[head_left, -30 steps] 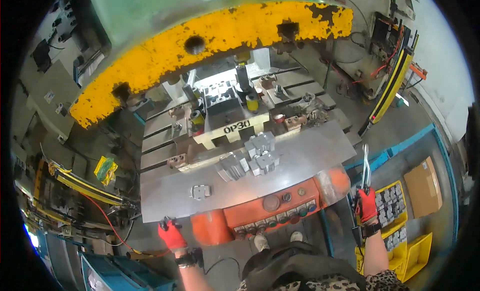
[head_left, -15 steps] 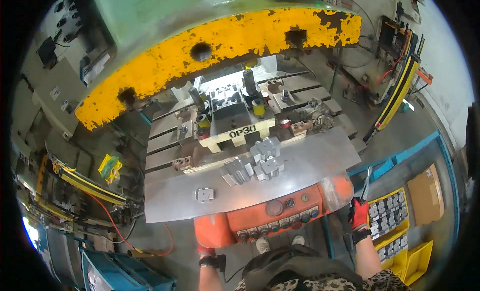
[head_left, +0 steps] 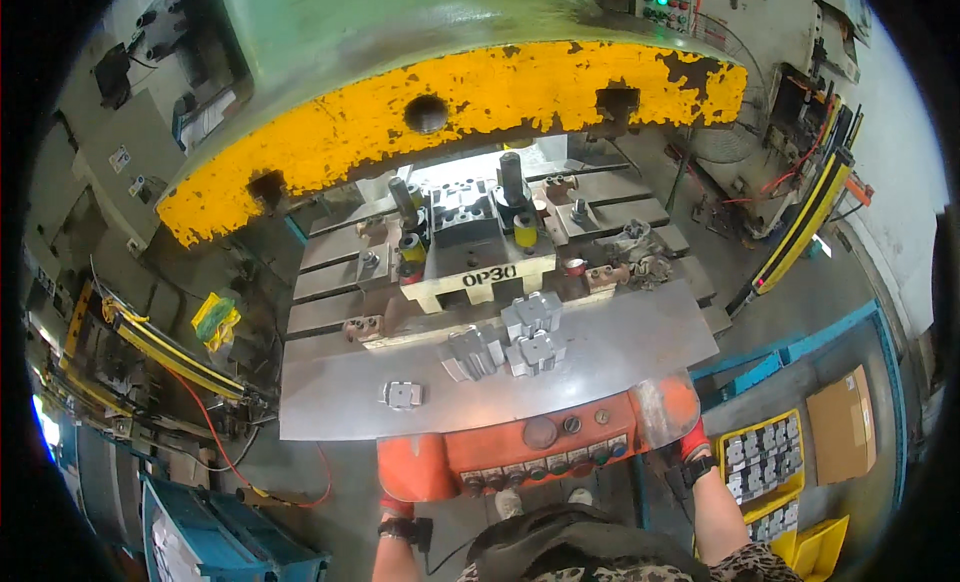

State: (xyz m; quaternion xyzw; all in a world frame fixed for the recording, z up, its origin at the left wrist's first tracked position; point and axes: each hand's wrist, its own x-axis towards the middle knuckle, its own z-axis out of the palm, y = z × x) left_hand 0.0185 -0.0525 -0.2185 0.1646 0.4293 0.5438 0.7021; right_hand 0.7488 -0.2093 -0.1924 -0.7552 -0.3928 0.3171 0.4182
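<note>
Left hand, red-gloved, is just under the left end of the orange control panel, and right hand, also red-gloved, is at its right end. From where I stand, the panel hides most of both, so I cannot tell whether they are open or closed, or grip something. Between the panel and the cream-coloured die lies the metal worktop; one grey metal part lies alone toward its left, and a group of similar parts is near the die. To do this step well, in my judgement, the person should work the panel with both hands at its ends, well apart from the die, and should check first that nothing loose lies under the yellow-edged ram. At the right, a yellow bin holds small grey pieces in tidy rows, and a second yellow bin, nearer the person, holds more of them. Beside it stands a third yellow bin, whose inside I cannot see well. At lower left, a blue container has something pale in it, too unclear to name.
</note>
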